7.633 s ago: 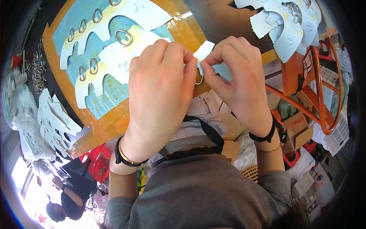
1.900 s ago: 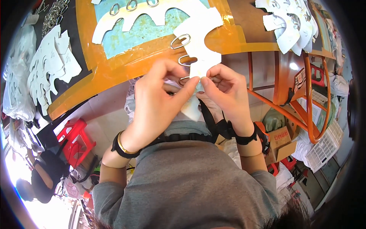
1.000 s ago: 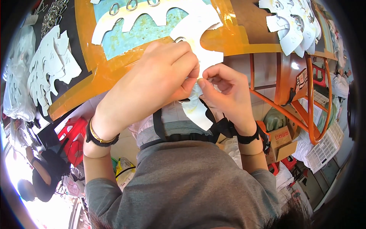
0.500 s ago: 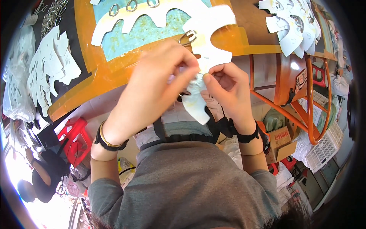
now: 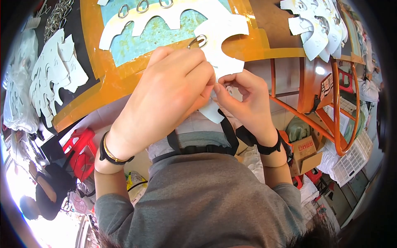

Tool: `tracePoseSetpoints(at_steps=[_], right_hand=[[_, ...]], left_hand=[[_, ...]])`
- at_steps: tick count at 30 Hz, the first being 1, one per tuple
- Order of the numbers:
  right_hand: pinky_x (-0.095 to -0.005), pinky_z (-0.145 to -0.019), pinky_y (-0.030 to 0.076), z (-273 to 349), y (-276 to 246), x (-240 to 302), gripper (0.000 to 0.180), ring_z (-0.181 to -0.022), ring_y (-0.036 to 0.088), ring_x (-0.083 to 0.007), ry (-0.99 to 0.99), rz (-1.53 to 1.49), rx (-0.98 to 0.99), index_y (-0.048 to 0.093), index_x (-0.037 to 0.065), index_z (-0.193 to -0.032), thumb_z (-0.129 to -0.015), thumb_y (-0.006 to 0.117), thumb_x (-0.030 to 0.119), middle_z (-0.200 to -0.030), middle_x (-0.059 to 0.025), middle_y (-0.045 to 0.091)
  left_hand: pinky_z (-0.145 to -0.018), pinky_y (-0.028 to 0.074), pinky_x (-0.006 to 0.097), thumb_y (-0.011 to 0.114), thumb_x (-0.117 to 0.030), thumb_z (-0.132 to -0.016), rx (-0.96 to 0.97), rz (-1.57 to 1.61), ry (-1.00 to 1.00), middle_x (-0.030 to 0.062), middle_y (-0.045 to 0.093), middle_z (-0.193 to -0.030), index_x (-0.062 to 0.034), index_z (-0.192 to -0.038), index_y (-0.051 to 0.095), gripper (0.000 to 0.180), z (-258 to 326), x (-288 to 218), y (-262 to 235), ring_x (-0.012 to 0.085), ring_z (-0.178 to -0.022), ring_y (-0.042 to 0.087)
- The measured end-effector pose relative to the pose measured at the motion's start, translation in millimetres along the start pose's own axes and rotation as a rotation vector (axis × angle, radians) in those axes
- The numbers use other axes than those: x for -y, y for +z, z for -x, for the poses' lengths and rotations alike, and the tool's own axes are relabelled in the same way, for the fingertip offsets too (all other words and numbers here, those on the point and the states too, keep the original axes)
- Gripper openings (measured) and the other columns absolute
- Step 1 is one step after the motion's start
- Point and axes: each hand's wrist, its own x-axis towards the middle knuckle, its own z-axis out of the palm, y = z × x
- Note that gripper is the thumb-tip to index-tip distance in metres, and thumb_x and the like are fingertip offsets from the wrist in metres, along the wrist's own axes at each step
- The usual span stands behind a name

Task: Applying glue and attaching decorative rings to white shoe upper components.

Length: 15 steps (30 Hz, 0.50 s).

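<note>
- Your left hand [image 5: 180, 87] has closed over the white strip [image 5: 217, 51], so both hands work one spot.
- Your right hand [image 5: 244, 97] pinches it; the left probably does, fingertips hidden.
- It spans the table edge [image 5: 285, 52].

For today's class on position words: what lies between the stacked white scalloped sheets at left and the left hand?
The head view shows black tabletop, then glossy amber tape, before the left hand.
</note>
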Motion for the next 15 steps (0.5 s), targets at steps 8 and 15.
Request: tracePoseSetpoints(at_steps=[8,15], right_hand=[[-0.0212,-0.068,0.045,1,-9,5,0.008,-0.074,0.052,-0.0059,0.136,-0.075,0.109,0.056,-0.003,-0.085,-0.082,0.062,0.001,-0.081,-0.0020,0.056],[-0.0209,-0.068,0.043,-1,-6,15,0.006,-0.073,0.052,-0.0061,0.156,-0.224,0.011,0.055,-0.003,-0.086,-0.084,0.059,0.001,-0.079,-0.0016,0.056]], left_hand=[[-0.054,0.038,0.023,0.055,-0.007,-0.087,-0.444,0.297,-0.481,0.0000,0.049,-0.067,-0.0030,-0.085,0.056,0.005,-6,5,9,0.0081,-0.058,0.049],[-0.060,0.046,0.018,0.058,-0.006,-0.088,0.079,0.708,-0.651,0.0038,0.061,-0.085,0.0027,-0.099,0.057,0.014,15,-4,9,0.0052,-0.073,0.056]])
